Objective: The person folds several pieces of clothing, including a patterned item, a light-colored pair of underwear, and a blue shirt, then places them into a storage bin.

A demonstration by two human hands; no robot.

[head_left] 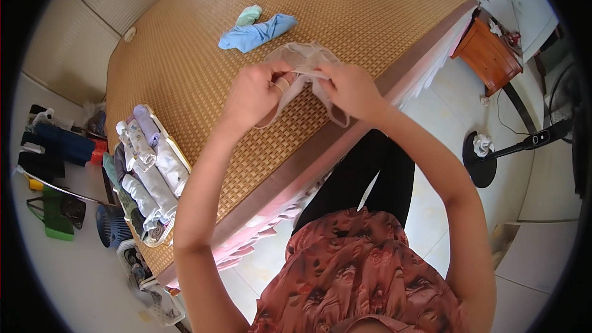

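Observation:
My left hand (pixel 259 85) pinches the waist edge of a sheer pale garment (pixel 300 52), perhaps mesh underwear. On the other side, my right hand (pixel 355 89) grips the same edge, so the fabric is held between both hands just above the bed's woven mat (pixel 185 51). Part of the garment hangs below each hand, and my fingers hide some of its edge. Beyond it lie a loosely folded light blue cloth (pixel 257 34) and a small mint green cloth (pixel 249 15). To the left, several rolled clothes (pixel 155 194) fill a light plastic basket (pixel 172 144) on the mat.
A pink ruffled bed skirt (pixel 254 236) hangs along the bed's near edge. On the right stand a wooden nightstand (pixel 490 58) and a black fan (pixel 545 138) on the tiled floor. Bags (pixel 58 212) and a blue plastic basket (pixel 112 227) are beyond the bed's left edge.

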